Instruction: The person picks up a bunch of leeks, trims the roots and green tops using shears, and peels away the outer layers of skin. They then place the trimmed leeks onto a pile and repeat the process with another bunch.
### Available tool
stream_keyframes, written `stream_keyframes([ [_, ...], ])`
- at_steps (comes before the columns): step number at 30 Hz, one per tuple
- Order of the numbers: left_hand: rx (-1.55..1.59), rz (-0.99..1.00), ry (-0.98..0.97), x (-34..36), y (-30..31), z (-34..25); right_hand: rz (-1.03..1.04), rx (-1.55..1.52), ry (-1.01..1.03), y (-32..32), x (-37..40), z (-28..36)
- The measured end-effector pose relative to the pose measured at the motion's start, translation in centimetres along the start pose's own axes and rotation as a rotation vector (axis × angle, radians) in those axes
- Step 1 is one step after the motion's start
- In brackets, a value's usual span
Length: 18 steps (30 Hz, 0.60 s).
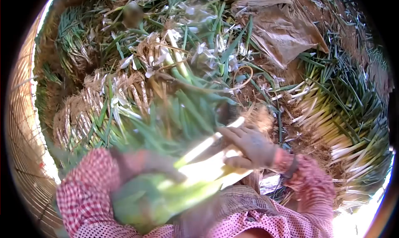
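Note:
A thick bundle of green onions [195,171] lies across my lap, its white stems and roots toward the right and its green leaves toward the lower left. My left hand [156,165] is over the leafy side of the bundle, smeared by motion, its fingers hard to make out. Against the white stems near the roots rests my right hand [249,146], with fingers spread apart. A dark band circles the right wrist.
Rooty onion bundles [99,100] lie at the left. Loose leaves and peelings [199,50] cover the ground ahead. A brown sheet [282,30] lies at the upper right, above a long row of onions [328,121]. A woven wall [25,125] stands far left.

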<state>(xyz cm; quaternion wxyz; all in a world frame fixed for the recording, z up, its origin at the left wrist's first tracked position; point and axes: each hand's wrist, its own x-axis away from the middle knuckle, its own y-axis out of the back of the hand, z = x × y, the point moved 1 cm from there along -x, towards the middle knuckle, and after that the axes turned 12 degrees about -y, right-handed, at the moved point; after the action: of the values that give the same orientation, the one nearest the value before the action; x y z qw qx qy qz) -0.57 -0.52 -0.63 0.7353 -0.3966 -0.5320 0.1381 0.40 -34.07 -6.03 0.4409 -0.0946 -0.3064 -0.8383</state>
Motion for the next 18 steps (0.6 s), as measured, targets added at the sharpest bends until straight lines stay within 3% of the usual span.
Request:
stream_keyframes([
  [1,-0.045,0.004,0.043,-0.2,-0.9,-2.7,0.005,0.04,0.013,0.7,1.2,-0.1],
  [3,-0.346,0.193,0.025,-2.1,-1.8,-7.1,0.665,0.173,-0.085,7.4,0.5,1.4],
  [5,-0.657,0.323,-0.083,-4.4,-1.5,-9.5,0.781,0.146,-0.139,9.7,-3.1,0.8],
  [6,-0.812,0.372,-0.157,-5.4,-0.9,-9.8,0.638,0.031,-0.065,7.4,-4.4,-0.7],
  [8,-1.139,0.347,-0.234,-7.1,0.9,-9.0,0.819,-0.622,-0.243,-1.0,-7.5,-5.4],
  [9,-1.316,0.272,-0.233,-7.9,2.0,-8.6,0.904,-0.609,-0.286,-3.4,-8.7,-4.8],
  [10,-1.529,0.289,0.01,-8.2,1.8,-10.2,0.987,-0.591,-0.33,-5.8,-9.9,-4.2],
  [12,-1.621,0.244,-0.159,-9.5,5.0,-8.3,1.446,-1.713,-0.387,-19.3,-7.7,-5.1],
  [16,-1.698,0.19,-0.3,-9.4,8.2,-6.5,1.139,-1.596,-0.438,-18.1,-7.9,-1.9],
  [17,-1.72,0.185,-0.37,-9.0,8.5,-6.3,1.104,-1.548,-0.439,-17.3,-8.3,-1.6],
  [18,-1.722,0.036,-0.569,-7.6,8.9,-6.4,1.083,-1.506,-0.443,-16.6,-8.7,-1.3],
])
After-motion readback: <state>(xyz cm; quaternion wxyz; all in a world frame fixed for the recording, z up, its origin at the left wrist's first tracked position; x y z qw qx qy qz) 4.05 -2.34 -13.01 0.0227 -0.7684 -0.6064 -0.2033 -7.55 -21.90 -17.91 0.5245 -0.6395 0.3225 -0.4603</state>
